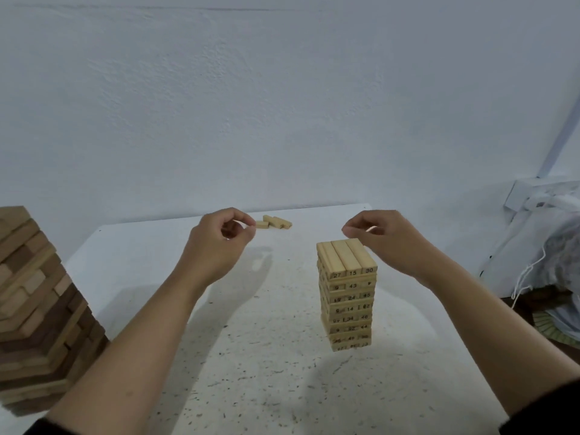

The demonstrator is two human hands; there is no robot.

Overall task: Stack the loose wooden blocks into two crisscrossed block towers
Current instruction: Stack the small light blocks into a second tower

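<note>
The big brown-and-tan tower (pixel 34 309) is cut off by the left edge, and a pale bag (pixel 552 246) by the right. The left hand (pixel 219 243) hangs curled above the tabletop (pixel 251 340), thumb meeting forefinger with nothing seen between. The right hand (pixel 389 243) curls just behind the small tower's (pixel 346 293) top; whether it holds anything cannot be told. That tower stands mid-right, pale, with numbered ends and crisscrossed layers. A few loose blocks (pixel 274 222) lie at the far edge.

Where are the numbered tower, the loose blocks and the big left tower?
numbered tower (pixel 348 296): head view, front face at mid-height.
loose blocks (pixel 275 222): head view, middle of the far pile.
big left tower (pixel 34 309): head view, middle of its visible side.
</note>
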